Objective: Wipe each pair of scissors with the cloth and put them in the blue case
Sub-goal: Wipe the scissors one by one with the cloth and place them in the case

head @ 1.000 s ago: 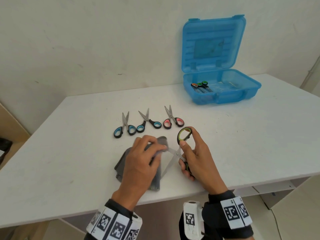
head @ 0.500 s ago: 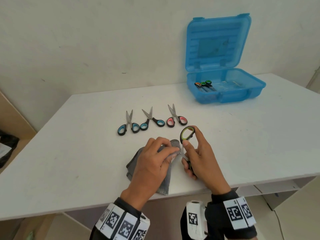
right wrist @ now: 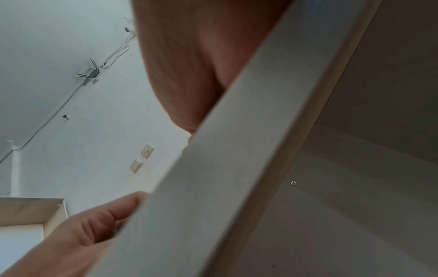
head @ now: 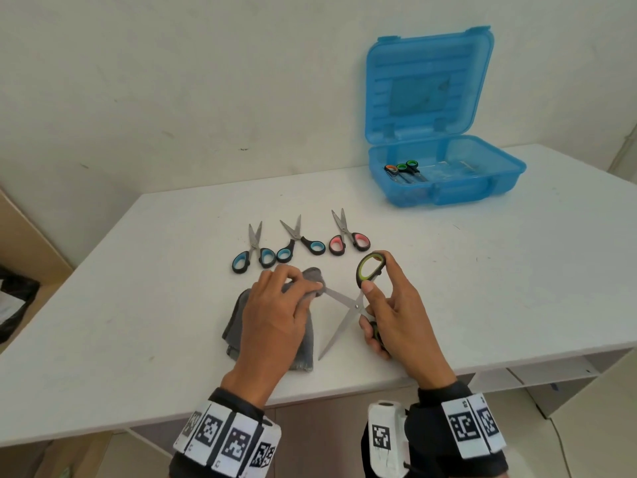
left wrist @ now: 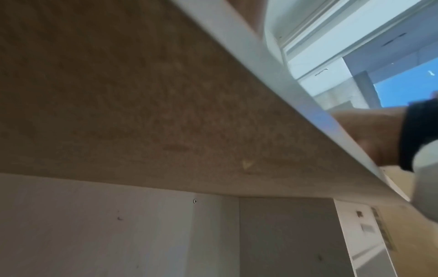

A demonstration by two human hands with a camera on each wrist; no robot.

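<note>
Near the table's front edge my right hand (head: 382,305) grips a pair of yellow-green-handled scissors (head: 348,305) with the blades spread open. My left hand (head: 286,305) pinches the grey cloth (head: 234,326) around the tip of the upper blade. Three more pairs lie in a row behind: blue-handled scissors (head: 255,251), a second blue-handled pair (head: 298,241) and pink-handled scissors (head: 348,236). The open blue case (head: 482,188) stands at the back right with a few pairs of scissors (head: 403,170) inside. The wrist views show only the table's edge and underside.
The white table (head: 482,277) has bare surface on its right and left sides. Its front edge (left wrist: 308,105) runs just under my wrists. A dark bag (head: 13,305) lies on the floor at the left.
The cloth in my left hand has slid outward along the upper blade to its tip, so more of the bare blade shows. The scissors stay spread open in my right hand.
</note>
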